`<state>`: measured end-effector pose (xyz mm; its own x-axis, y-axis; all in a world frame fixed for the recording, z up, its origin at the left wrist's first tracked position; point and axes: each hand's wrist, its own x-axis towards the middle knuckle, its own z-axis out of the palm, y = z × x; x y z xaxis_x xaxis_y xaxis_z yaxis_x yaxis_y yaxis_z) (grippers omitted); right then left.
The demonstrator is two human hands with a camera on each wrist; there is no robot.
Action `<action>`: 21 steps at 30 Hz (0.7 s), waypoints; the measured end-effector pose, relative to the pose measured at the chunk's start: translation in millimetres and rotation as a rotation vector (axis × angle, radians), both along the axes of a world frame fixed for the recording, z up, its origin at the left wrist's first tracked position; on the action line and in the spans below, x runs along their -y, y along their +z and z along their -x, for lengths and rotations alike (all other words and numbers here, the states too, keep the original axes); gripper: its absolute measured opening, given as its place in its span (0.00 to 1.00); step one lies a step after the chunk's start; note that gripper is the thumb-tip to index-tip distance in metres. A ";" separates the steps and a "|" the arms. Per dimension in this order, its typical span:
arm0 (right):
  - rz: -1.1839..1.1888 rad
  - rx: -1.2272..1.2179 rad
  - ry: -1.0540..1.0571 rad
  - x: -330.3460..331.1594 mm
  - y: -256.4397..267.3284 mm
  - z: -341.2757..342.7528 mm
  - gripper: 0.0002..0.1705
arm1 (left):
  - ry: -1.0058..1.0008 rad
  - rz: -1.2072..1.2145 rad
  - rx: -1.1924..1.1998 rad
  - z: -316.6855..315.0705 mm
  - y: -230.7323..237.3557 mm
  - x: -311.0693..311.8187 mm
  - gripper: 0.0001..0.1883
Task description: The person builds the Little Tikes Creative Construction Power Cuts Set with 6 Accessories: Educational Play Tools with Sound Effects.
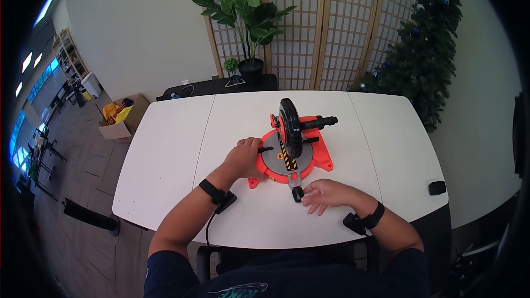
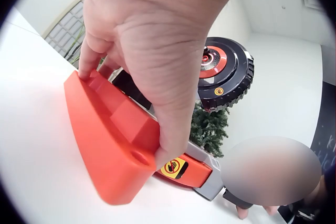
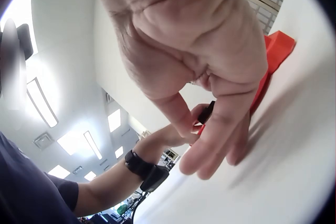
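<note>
An orange and grey toy mitre saw (image 1: 270,160) with a black toothed disc (image 1: 288,127) stands on the white table. My left hand (image 1: 243,158) grips the left side of its orange base, thumb near the front and fingers at the back; the left wrist view shows the hand (image 2: 152,50) over the orange base (image 2: 110,145). At the front, the fingertips of my right hand (image 1: 328,193) touch the black end of the grey arm (image 1: 297,193). In the right wrist view the fingers of this hand (image 3: 210,77) are bent, beside the black end (image 3: 207,112).
The white table (image 1: 160,176) extends around the saw. A small black object (image 1: 436,188) lies near its right edge. Behind are a potted plant (image 1: 251,69), a lattice screen (image 1: 348,27) and a decorated tree (image 1: 419,49). A cardboard box (image 1: 126,124) stands at the left.
</note>
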<state>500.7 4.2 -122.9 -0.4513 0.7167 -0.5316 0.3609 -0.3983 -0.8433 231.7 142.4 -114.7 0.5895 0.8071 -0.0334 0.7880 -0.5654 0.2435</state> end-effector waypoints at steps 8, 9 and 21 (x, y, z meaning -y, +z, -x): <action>-0.545 0.218 -0.041 -25.6 25.0 -33.8 0.22 | -0.003 0.029 0.029 1.5 -0.5 4.0 0.57; -0.624 0.316 -0.069 -27.7 32.4 -35.6 0.22 | -0.006 0.044 0.037 1.8 0.5 5.0 0.57; -0.849 0.609 0.079 -61.8 35.8 -58.4 0.55 | -0.060 0.057 0.032 10.2 1.6 3.3 0.59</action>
<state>559.0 65.9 -87.2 -0.3377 0.9410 -0.0205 0.8176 0.2825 -0.5017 221.6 139.1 -113.1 0.6380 0.7678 -0.0593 0.7448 -0.5956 0.3011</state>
